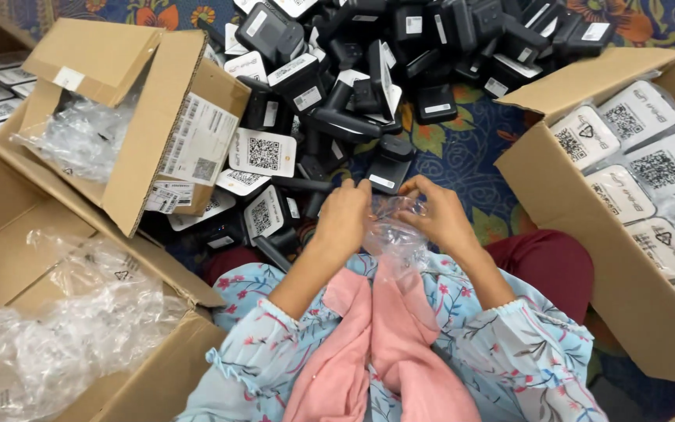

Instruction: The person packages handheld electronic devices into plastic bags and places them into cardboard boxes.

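My left hand (343,219) and my right hand (439,216) meet in front of my lap, both pinching a clear crumpled plastic bag (392,231) between them. The bag hangs down toward a pink cloth (376,344) on my lap. Just beyond my fingers lies a large pile of black plastic devices (369,70) with white coded stickers, spread over a patterned floor. A single black device (388,164) sits closest to my fingertips.
A cardboard box (580,227) at the right holds bagged devices with white coded labels. An open box (150,148) at the upper left holds clear bags. A lower-left box (9,258) is filled with crumpled clear plastic (56,336).
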